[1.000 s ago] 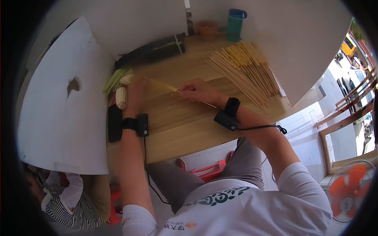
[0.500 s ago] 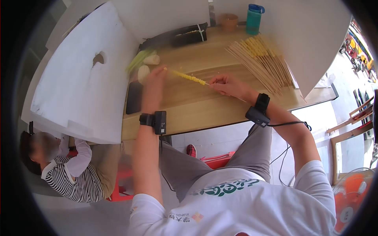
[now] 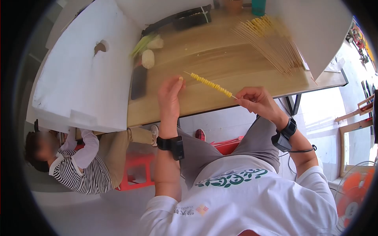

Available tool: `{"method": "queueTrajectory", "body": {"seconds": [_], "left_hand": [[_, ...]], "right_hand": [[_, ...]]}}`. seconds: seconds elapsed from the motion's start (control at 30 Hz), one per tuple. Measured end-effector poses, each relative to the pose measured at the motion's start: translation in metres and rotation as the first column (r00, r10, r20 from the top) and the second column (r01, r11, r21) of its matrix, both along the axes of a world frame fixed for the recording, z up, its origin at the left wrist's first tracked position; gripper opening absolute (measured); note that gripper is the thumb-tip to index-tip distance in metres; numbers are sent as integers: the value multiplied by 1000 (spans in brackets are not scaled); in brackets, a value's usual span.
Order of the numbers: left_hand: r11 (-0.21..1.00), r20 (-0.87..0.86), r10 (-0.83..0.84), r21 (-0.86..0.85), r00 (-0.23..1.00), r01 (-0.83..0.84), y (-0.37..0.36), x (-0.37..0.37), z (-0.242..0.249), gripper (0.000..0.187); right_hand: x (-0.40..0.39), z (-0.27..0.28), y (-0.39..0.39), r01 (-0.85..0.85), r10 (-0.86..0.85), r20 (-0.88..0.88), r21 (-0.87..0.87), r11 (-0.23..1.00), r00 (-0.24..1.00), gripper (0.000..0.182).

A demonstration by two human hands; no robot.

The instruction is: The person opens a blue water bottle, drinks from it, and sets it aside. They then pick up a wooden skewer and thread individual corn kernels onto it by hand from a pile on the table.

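Note:
My right hand (image 3: 256, 101) pinches the lower end of a wooden skewer threaded with yellow corn kernels (image 3: 210, 83). The skewer tilts up to the left, and its bare tip points towards my left hand (image 3: 171, 93). Between the thumb and finger of that hand sits a single corn kernel (image 3: 180, 78), just apart from the tip. Beyond it on the table lie a pale stripped corn cob (image 3: 148, 59), another pale piece (image 3: 157, 42) and green husk leaves (image 3: 142, 44).
At the back right lies a pile of skewers (image 3: 271, 45), several with corn at their far ends. A dark flat object (image 3: 139, 82) lies at the left. Behind are a black package (image 3: 191, 17), a teal bottle (image 3: 258, 7) and white partitions (image 3: 78, 67). Another person (image 3: 80, 169) sits at left.
Both hands and the skewer have come closer to my body. My left hand, with the kernel, has moved away from the cobs. The view has shifted, so the table's things appear higher.

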State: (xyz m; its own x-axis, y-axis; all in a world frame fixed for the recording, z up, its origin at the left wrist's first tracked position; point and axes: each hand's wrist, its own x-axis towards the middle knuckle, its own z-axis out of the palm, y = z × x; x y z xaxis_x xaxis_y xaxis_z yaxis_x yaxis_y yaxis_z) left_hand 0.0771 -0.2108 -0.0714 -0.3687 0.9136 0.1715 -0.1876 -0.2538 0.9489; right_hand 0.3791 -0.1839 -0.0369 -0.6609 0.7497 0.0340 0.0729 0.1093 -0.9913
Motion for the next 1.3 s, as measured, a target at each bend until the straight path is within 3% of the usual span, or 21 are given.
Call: {"method": "queueTrajectory", "body": {"seconds": [0.13, 0.37, 0.53, 0.97, 1.03, 1.3], "left_hand": [[994, 42, 16, 105, 999, -20, -3, 0, -7, 21], [995, 1, 95, 39, 995, -95, -7, 5, -6, 23], [989, 7, 141, 41, 990, -142, -10, 9, 0, 25], [982, 15, 185, -42, 983, -185, 2, 6, 0, 24], [986, -68, 153, -55, 986, -157, 6, 5, -1, 24], [987, 38, 160, -9, 986, -160, 9, 10, -3, 24]], "right_hand": [[1, -5, -9, -17, 10, 37, 184, 983, 999, 15], [-6, -5, -21, 44, -32, -69, 182, 982, 997, 8], [-7, -11, -15, 10, -25, 30, 434, 901, 999, 5], [-12, -4, -14, 84, -97, 35, 260, 962, 995, 5], [-17, 0, -14, 82, -91, 40, 200, 976, 995, 5], [-22, -6, -14, 99, -130, 90, 283, 954, 987, 6]]}}
